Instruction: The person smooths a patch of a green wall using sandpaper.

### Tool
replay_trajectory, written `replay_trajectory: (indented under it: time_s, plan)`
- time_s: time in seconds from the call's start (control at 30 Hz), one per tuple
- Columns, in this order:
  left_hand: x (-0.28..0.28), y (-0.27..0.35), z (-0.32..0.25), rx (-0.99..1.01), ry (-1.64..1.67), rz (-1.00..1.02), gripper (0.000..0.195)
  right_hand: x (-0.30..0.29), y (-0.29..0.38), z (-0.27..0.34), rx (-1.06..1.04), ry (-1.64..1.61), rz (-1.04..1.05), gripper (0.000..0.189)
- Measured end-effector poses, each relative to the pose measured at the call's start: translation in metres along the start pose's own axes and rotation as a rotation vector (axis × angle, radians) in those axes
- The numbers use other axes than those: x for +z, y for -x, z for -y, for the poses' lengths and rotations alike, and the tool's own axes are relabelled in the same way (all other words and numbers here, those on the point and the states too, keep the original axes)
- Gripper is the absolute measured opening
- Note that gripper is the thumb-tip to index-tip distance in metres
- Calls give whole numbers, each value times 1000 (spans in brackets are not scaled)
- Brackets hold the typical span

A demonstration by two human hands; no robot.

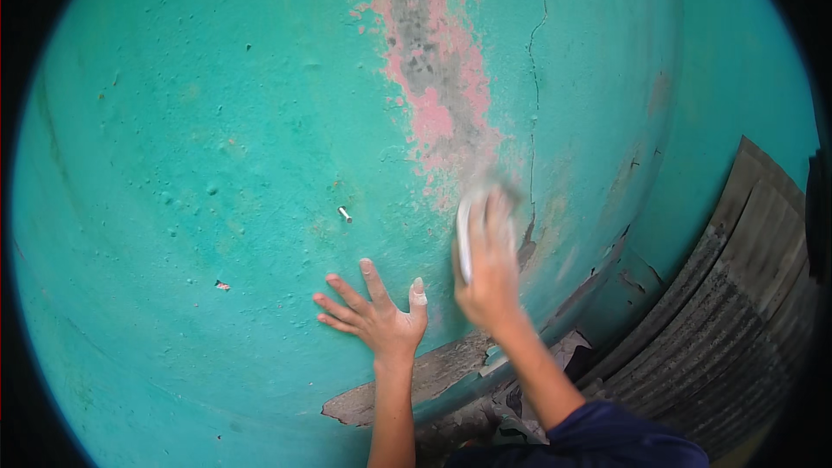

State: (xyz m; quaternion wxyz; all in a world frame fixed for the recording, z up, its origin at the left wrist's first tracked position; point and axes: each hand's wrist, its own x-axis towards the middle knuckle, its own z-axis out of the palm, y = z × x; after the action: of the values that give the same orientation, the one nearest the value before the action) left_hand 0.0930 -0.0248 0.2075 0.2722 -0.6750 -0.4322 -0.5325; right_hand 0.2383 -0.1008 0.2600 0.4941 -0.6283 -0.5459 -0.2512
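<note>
A teal painted wall [273, 143] fills most of the view. My left hand [389, 325] lies flat against it with the fingers spread, holding nothing; its thumb and fingertips are dusty with pale powder. Higher and to the right, my right hand [487, 260] is closed around a whitish, flat-edged block [464, 234] pressed to the wall. Hand and block are blurred, so the block's exact kind cannot be told. Above it runs a bare strip [448, 97] of grey plaster edged with pink paint.
A nail [345, 214] juts from the wall above my left hand. One thin crack [534, 78] descends right of the bare strip. Low down is a patch of broken plaster [448, 364], with debris below. Corrugated sheets [708, 312] lean at the right.
</note>
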Motion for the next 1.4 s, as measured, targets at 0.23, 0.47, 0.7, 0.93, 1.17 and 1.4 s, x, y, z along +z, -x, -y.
replay_trajectory:
  time_s: [0.23,0.47,0.7,0.93,1.17,1.4]
  plan:
    - [-3,0,-3,9,-1,9,88,-20,-71,-10,-25,0,-160,72]
    - [1,0,-1,7,-9,-7,88,21,32,-7,46,-66,0,72]
    - [-4,-3,-3,13,-7,14,90,-14,-52,-14,-29,-61,-106,72]
    - [-2,-1,-2,-5,-2,21,89,15,26,-7,60,-86,6,69]
    - [-3,-2,-2,-2,2,17,91,5,-26,-10,14,-117,-133,71]
    - [-4,-1,3,-6,1,30,91,6,-23,0,27,-90,-72,71]
